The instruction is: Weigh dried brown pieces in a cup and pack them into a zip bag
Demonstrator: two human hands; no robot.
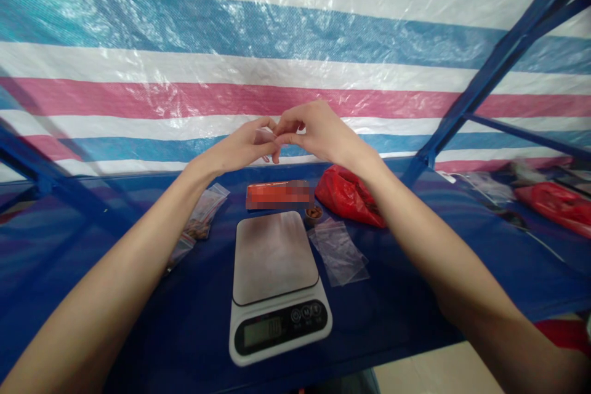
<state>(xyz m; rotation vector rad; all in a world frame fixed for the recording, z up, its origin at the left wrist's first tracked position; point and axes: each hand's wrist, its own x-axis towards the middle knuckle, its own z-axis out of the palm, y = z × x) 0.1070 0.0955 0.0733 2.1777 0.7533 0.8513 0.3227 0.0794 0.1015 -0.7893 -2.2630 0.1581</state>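
Above orange box (277, 196), hands (318, 129) meet, pinched close; cannot tell what, if anything, gripped.

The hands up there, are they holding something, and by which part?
Something see-through seems pinched between the left hand and right hand, at the fingertips; what it is, and which part, can't be told.

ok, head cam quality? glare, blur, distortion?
All head view: glare streaks the striped sheet; a soft reflection clouds the scale's plate; the wide lens seems to stretch the edges; the far-right red bag looks blurred; the orange box is partly pixelated; detail between the left hand and right hand is unclear.
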